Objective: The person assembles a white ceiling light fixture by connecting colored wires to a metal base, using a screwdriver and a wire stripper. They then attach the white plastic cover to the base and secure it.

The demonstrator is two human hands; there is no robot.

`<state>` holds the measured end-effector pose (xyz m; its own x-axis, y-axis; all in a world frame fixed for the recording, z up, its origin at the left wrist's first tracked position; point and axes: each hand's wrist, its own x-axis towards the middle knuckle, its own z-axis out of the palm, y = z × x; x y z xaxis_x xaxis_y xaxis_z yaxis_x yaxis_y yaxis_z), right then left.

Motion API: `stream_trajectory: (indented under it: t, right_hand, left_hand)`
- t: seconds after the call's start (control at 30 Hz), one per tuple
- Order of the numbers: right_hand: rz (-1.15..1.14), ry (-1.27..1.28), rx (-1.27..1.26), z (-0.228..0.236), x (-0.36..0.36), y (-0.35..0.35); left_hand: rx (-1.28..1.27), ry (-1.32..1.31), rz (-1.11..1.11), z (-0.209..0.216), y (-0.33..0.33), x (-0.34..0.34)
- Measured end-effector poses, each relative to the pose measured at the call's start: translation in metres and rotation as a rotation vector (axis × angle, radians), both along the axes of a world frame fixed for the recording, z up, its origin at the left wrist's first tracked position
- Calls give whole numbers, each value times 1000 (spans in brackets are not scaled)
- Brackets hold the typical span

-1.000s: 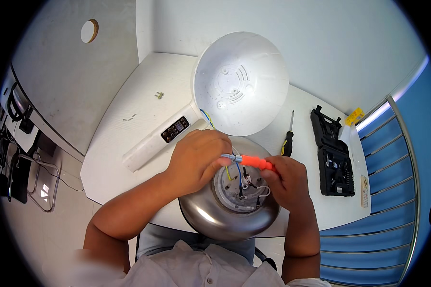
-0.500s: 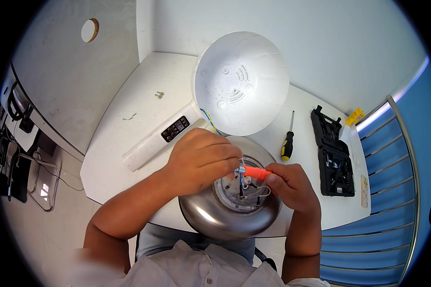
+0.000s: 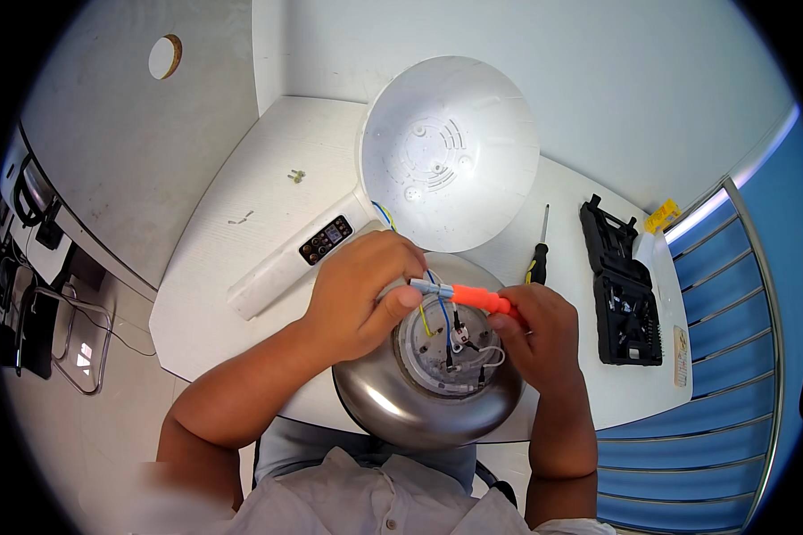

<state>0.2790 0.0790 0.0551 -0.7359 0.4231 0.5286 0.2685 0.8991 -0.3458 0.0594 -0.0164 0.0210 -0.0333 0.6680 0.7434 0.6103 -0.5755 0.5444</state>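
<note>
On the white table [image 3: 223, 192], a white shell [image 3: 495, 169] stands at the far side, overlapping the far edge of the metal pot [image 3: 419, 415]; its long handle [image 3: 272, 272] slants toward the near left, just beside the left hand [image 3: 366, 290]. A black-and-yellow screwdriver [image 3: 536, 260] lies just beyond the right hand [image 3: 537, 330], which hides its end. Farther right is an open black toolbox [image 3: 627, 312], with a yellow box [image 3: 662, 217] beyond it. Small screws [image 3: 296, 176] lie at the far left.

The pot is smooth, rounded and shiny, at the near middle of the table, its round grey base [image 3: 422, 361] upward, with blue, yellow-green and white wires [image 3: 489, 349]. The shell is matte plastic, bowl-shaped, with curved slots. The right hand is clenched round an orange-handled tool [image 3: 473, 297] above the base; its metal end reaches the left thumb. The left hand is half-curled; whether it grips anything cannot be told.
</note>
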Motion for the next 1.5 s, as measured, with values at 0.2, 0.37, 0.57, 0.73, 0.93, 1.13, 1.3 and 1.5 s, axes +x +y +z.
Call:
stream_trajectory:
  t: [0.2,0.37,0.57,0.73,0.93,1.13,1.3,1.5]
  right_hand:
    - [-14,-13,27,-3,-1,-4]
    - [18,-120,-361,4,5,-9]
    - [74,-146,-676,14,10,-6]
    - [-33,19,-6,4,0,-5]
    - [-44,91,328,1,-4,2]
    - [-12,74,62,-4,-1,-7]
    - [12,-124,-590,10,7,-10]
    - [2,-74,-517,5,6,-5]
  left_hand:
    - [71,146,98,2,1,4]
    - [222,282,129,2,2,3]
    - [320,364,117,3,4,1]
    - [89,170,134,4,4,1]
    - [-59,89,5,3,2,3]
    - [89,212,40,3,4,3]
    - [230,410,77,9,2,1]
    - [226,377,175,6,3,1]
